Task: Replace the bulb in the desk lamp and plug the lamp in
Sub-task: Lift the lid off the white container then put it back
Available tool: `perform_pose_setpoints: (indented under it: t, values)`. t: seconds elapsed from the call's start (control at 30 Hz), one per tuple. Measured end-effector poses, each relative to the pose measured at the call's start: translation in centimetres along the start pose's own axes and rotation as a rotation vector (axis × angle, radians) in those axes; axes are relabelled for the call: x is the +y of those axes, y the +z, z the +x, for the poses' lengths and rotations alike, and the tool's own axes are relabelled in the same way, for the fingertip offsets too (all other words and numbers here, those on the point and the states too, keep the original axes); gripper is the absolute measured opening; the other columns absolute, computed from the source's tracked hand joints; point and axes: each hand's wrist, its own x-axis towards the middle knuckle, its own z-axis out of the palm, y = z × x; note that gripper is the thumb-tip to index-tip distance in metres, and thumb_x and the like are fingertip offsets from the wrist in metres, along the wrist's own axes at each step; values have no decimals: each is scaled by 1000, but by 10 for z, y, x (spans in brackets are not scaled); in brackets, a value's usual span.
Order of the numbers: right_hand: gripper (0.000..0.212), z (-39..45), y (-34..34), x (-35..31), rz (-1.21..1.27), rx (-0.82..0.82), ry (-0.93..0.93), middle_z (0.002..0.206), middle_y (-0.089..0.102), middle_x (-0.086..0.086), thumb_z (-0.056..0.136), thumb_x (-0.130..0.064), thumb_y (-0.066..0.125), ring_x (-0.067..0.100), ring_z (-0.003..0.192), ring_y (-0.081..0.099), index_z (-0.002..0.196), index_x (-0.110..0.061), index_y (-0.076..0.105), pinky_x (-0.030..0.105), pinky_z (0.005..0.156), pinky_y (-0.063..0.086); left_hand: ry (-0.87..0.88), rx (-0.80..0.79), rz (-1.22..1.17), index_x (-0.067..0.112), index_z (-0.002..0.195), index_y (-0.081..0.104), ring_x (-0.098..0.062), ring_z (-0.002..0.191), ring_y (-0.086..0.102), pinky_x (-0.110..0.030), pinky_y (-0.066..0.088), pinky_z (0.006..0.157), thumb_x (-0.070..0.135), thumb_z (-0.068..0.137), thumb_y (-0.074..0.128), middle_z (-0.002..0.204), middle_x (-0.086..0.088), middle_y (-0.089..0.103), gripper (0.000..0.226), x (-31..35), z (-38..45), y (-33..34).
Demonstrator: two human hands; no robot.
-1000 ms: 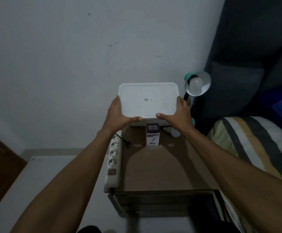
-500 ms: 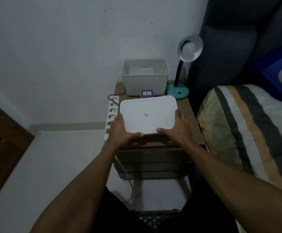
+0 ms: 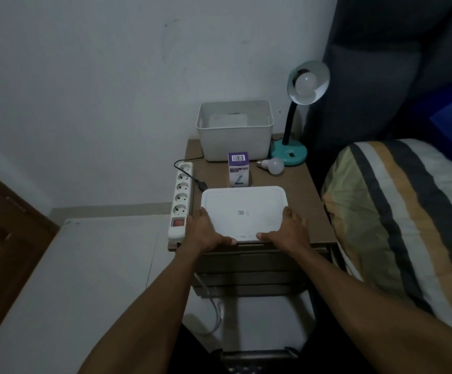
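Observation:
A teal desk lamp [image 3: 289, 152] stands at the back right of the bedside table, its shade turned toward me with a white bulb [image 3: 306, 81] in it. A loose white bulb [image 3: 273, 165] lies by the lamp's base, beside a small purple and white bulb box [image 3: 238, 169]. The lamp's black plug [image 3: 202, 184] lies on the table next to a white power strip [image 3: 181, 201]. My left hand [image 3: 206, 233] and my right hand [image 3: 289, 230] grip a white box lid [image 3: 243, 211] by its sides, low over the table's front.
An open white storage box [image 3: 235, 130] sits at the back of the wooden bedside table [image 3: 305, 201], against the wall. A striped pillow [image 3: 397, 211] and bed lie to the right. A dark wooden door [image 3: 1, 238] is at the left. White cable hangs below the table.
Both hands lifted the white lid off the storage box and brought it toward me, down to the front of the table. The box now stands open.

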Motion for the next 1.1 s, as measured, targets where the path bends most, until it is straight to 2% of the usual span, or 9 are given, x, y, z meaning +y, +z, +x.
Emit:
perform_pose_setpoints:
  t: [0.17,0.37,0.5,0.57,0.67,0.8,0.9,1.03,1.1]
  values:
    - [119,1,2,-4,-73,-58,28,161,28,10,65,-65,80,36,144,27,155,-11,24,43,115,30,-59,-63,77,3,145,39,-33,130,50,-47,48,109,67,45,96,142,-13,53,132,1,4,4]
    - [105,2,-11,-9,-122,-69,30,159,29,10,72,-64,76,36,143,27,152,-13,30,43,112,33,-19,-8,48,6,147,37,-33,133,48,-48,47,110,70,54,92,146,-13,51,125,5,5,-2]
    - [85,22,-28,-19,-6,60,-25,147,48,12,79,-60,72,34,134,42,144,-14,45,42,105,41,69,198,-7,11,147,45,-36,133,52,-51,50,107,99,60,58,147,-15,56,125,14,18,-24]
    - [79,36,-38,-27,59,106,-56,143,52,13,81,-56,73,34,132,45,143,-13,49,42,105,44,112,301,-57,13,139,53,-34,123,59,-51,56,99,103,63,49,135,-13,63,117,16,36,-38]
    - [67,62,-51,-41,108,140,-86,137,57,14,84,-46,73,33,128,50,138,-10,54,41,102,46,155,398,-138,14,131,56,-32,108,68,-49,61,88,100,71,50,120,-10,69,105,21,75,-61]
    - [57,102,-59,-57,182,193,-117,130,63,12,83,-30,78,30,119,56,133,-11,60,33,91,48,204,450,-213,17,144,51,-32,132,55,-50,52,108,85,79,64,142,-11,60,96,53,110,-96]
    - [49,134,-57,-63,182,223,-139,126,64,11,82,-21,77,30,117,57,129,-13,63,33,90,48,197,436,-196,7,162,29,-36,152,33,-48,33,122,72,82,73,163,-18,37,112,74,144,-115]
    - [53,169,-48,-65,80,252,-122,134,57,13,86,-24,75,34,124,48,135,-11,57,39,95,45,241,411,-205,7,165,19,-35,155,27,-49,29,125,73,77,77,168,-17,29,125,87,191,-125]
    - [59,180,-45,-65,43,255,-112,141,52,13,88,-23,73,34,128,43,142,-12,52,41,100,43,275,410,-245,9,164,23,-31,153,32,-39,30,121,70,75,81,166,-14,33,123,94,206,-127]
